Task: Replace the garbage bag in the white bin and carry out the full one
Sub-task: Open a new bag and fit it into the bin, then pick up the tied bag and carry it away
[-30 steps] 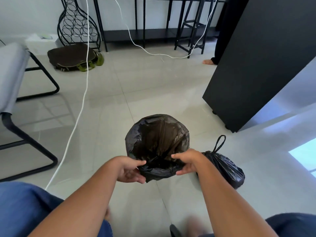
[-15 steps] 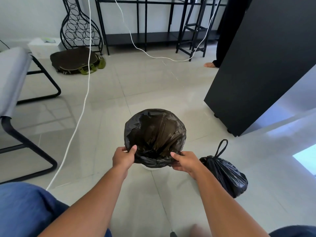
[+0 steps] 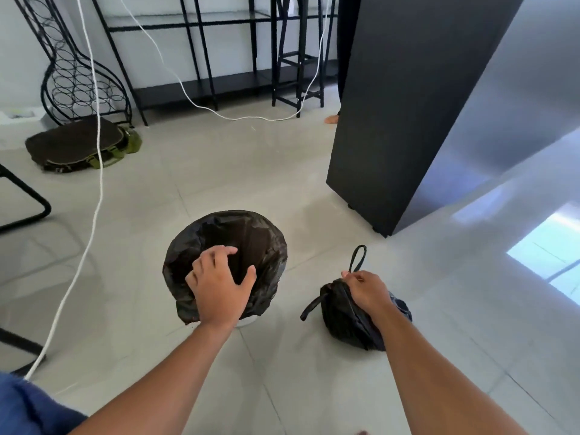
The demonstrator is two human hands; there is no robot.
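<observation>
Fresh black liner sits folded over the rim of the white bin, of which only a sliver shows at the base, near side. My left hand is spread flat, fingers apart, over the liner's near edge, gripping nothing. Full bag rests on the floor tiles just right of the bin, apart from it; my right hand is closed on its gathered neck at the foot of one handle loop, 2nd loop trailing loose to the left. Risks, as I judge: grip is on bunched film, not through the loop, so the bag may slip or tear on lift; loose loop could snag the bin and tip it; liner seating at far rim not confirmed, may slump in when my left hand leaves. White cord runs across the floor at left, a trip hazard on carry-out; black cabinet narrows the path on the right.
</observation>
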